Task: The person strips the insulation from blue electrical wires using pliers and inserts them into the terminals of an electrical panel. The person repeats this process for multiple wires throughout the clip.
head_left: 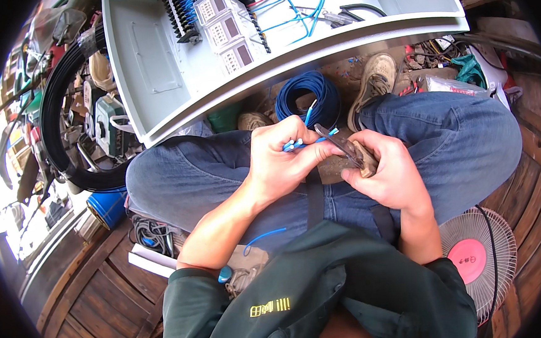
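Note:
In front of my lap, my left hand (282,159) is closed on a few short blue wires (293,145), whose pale cut ends stick out between its fingers. My right hand (387,171) grips a knife-like tool (346,144) with a dark metal blade and a brown, wood-like handle. The blade slants up toward the left thumb and lies against or very close to a wire end (329,134) there; exact contact is hard to tell. Beyond both hands, a coil of dark blue wire (330,106) rests on the ground between my feet.
A grey metal electrical cabinet (152,64) lies ahead, holding meters (224,32) and loose blue wires (303,19). Black cable coil (47,120) stands at left. A fan with a pink hub (467,260) is at lower right. A shoe (376,79) sits by the cabinet edge.

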`<control>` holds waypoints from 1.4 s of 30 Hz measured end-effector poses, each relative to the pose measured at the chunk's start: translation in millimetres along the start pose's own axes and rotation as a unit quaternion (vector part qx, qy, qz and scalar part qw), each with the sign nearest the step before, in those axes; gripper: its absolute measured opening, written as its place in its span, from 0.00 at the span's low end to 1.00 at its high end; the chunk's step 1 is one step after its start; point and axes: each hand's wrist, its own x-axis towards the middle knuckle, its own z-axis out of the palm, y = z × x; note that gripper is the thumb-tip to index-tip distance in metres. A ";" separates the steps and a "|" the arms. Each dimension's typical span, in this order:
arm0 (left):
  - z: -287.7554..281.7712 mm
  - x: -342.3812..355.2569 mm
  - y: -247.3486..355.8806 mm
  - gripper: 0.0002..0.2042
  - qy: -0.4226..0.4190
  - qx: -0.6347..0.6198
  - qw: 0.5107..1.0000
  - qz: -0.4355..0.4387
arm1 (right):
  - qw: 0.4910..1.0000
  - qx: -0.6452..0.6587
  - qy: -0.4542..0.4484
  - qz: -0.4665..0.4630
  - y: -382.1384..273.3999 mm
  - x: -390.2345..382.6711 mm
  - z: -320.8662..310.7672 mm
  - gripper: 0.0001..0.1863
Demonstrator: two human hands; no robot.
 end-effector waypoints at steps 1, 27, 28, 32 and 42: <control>0.2 -1.5 -1.4 0.17 0.005 0.004 1.000 -0.001 | 1.000 -0.006 0.024 -0.007 0.8 -1.0 3.8 0.17; -6.3 0.7 8.3 0.19 0.027 0.109 0.993 0.033 | 0.998 0.035 0.051 0.008 -7.3 -21.0 20.1 0.20; -5.9 -0.8 8.5 0.19 0.025 0.101 0.994 0.028 | 0.996 0.076 0.040 0.028 -8.0 -22.5 21.1 0.20; -15.6 -7.3 13.3 0.21 0.066 0.110 0.989 0.067 | 0.939 -0.162 0.301 -0.036 -21.6 -20.3 20.9 0.20; -25.2 -14.0 37.6 0.15 0.056 -0.238 0.954 -0.173 | 0.987 0.096 0.121 -0.043 -60.7 -35.2 4.1 0.37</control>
